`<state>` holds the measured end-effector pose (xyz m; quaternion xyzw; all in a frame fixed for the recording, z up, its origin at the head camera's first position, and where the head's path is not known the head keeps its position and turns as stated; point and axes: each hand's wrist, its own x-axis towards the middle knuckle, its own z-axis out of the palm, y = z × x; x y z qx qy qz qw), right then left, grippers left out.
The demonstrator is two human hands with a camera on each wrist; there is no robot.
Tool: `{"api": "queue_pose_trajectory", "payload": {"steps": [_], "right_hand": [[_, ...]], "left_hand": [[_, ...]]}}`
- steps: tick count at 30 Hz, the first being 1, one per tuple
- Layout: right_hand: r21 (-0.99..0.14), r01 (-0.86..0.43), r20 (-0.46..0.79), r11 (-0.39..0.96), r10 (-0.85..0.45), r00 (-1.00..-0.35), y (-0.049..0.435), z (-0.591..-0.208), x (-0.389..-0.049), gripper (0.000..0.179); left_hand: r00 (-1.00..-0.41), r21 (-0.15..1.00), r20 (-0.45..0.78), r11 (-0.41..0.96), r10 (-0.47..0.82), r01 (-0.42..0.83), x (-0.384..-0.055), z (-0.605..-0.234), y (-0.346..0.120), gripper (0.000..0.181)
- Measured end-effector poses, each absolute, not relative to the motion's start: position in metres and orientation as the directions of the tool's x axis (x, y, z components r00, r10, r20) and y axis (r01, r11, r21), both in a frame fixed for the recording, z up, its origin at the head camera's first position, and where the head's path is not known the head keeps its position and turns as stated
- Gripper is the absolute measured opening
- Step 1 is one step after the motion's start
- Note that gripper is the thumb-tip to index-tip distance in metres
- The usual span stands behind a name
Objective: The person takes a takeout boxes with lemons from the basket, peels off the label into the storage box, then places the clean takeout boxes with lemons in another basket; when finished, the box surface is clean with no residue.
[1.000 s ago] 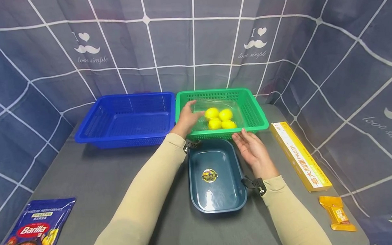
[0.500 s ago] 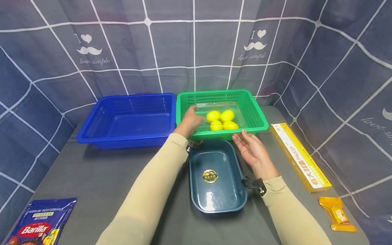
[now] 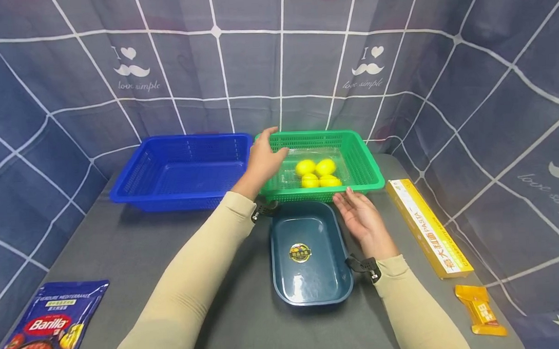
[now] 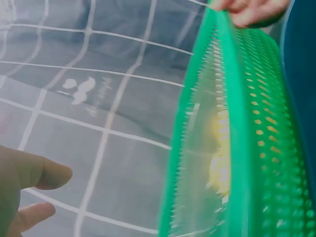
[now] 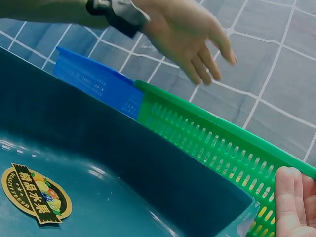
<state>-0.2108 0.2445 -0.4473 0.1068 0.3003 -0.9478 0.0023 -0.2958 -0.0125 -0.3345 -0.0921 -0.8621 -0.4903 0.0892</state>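
Note:
Above the left end of the green basket (image 3: 324, 192) hovers my left hand (image 3: 262, 162), fingers spread and holding nothing. In the right wrist view this left hand (image 5: 190, 37) hangs clear of the basket's rim. My right hand (image 3: 366, 225), palm turned up, touches the basket's front side; its fingers (image 5: 290, 197) lie fairly straight against the slotted wall. Inside the basket lie several yellow lemons (image 3: 325, 167) in a clear plastic box (image 3: 286, 174). A dark teal tub (image 3: 310, 268) with a fruit sticker stands in front, between my forearms.
A blue basket (image 3: 183, 202) stands left of the green one. On the right lie a yellow pasta box (image 3: 429, 228) and a small orange packet (image 3: 480, 310). A blue Barilla pouch (image 3: 51, 323) lies front left. Grey patterned curtain (image 3: 248, 68) surrounds the table.
My left hand has risen out of the green basket, away from the plastic box, and its fingers have spread. The right hand has stayed at the basket's front side.

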Motion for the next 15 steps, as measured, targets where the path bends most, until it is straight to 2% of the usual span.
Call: {"api": "queue_pose_trajectory", "payload": {"steps": [7, 15], "right_hand": [[-0.559, 0.041, -0.162, -0.828, 0.06, -0.985, 0.249, -0.444, -0.208, 0.02], [-0.565, 0.08, -0.183, -0.821, 0.03, -0.983, 0.244, -0.444, -0.206, 0.02]], "left_hand": [[-0.943, 0.821, 0.319, 0.471, 0.095, 0.325, -0.273, -0.314, -0.04, 0.065], [-0.94, 0.858, 0.335, 0.389, 0.069, 0.335, -0.247, -0.313, -0.088, 0.065]]}}
